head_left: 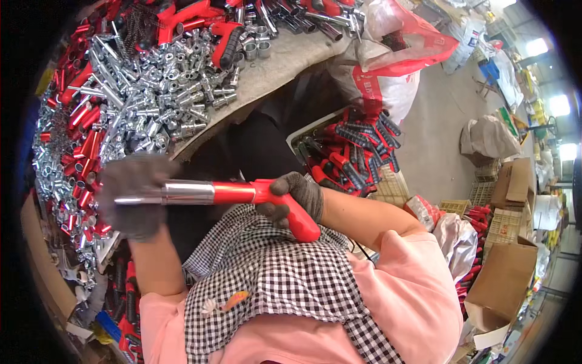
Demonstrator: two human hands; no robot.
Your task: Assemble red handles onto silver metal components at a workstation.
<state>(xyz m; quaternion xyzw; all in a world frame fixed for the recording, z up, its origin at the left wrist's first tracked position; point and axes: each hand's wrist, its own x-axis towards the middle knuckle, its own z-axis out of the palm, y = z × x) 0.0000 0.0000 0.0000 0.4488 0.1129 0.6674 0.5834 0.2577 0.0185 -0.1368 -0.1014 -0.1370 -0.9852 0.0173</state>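
Observation:
A red pistol-grip tool [233,193] with a shiny metal barrel lies crosswise in front of my apron, its barrel pointing left. My right hand [297,197], in a dark grey work glove, is closed around the tool where its curved red handle meets the body. My left hand [136,194], also gloved, is at the barrel's thin front end. Motion smears its fingers, so I cannot make out whether they grip the barrel. Beyond the left hand, small silver metal fittings [163,91] lie heaped on the workbench [285,64], with red tubes [88,145] along the heap's left side.
Finished-looking red and black pistol-grip tools [357,148] fill a crate beyond my right arm. A white and red sack [388,85] stands behind it. Cardboard boxes [500,282] and more crates are at the right. Other red tools [130,303] lie low at the left.

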